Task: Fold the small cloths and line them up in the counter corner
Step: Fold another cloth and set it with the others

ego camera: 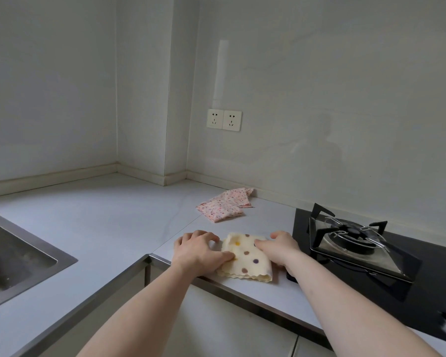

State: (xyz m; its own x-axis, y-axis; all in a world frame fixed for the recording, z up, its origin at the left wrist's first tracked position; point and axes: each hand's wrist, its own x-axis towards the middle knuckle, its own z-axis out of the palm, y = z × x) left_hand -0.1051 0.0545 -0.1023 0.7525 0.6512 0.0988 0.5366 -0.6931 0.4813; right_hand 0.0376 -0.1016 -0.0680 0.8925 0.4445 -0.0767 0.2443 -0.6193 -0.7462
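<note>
Fingers, left: the left hand (197, 249) is laid on the left edge of the dotted cloth (245, 257), fingers curled down over its far-left corner and the thumb pressed onto the fabric; the edge appears to be pinched, though the grip under the knuckles cannot be seen.
Fingers, right: the right hand (278, 247) is set on the right edge of the same cloth, fingers bent and pressed onto the top face, thumb tucked down at the near side; a light hold rather than a firm fist is judged.
Dotted cloth: found lower centre of the frame, lying flat on the counter (108, 222) close to its front edge, already doubled over, with a scalloped hem toward the viewer.
Pink cloth: the pink cloth (225, 204) is seen above centre, rumpled and loosely folded, against the back wall and well apart from both hands.
Handling: both cloths are judged light, soft and limp; no shape will be kept unless creases are pressed down. Sliding on the smooth counter is likely.
Where to hold: corners or opposite edges are best pinched, so the layers are kept together.
Corner: the counter corner (139, 176) is seen left of centre, with no cloth placed there yet.
Surroundings: a stove (358, 243) is at the right, a sink (16, 256) at the lower left, sockets (224, 120) on the wall.
</note>
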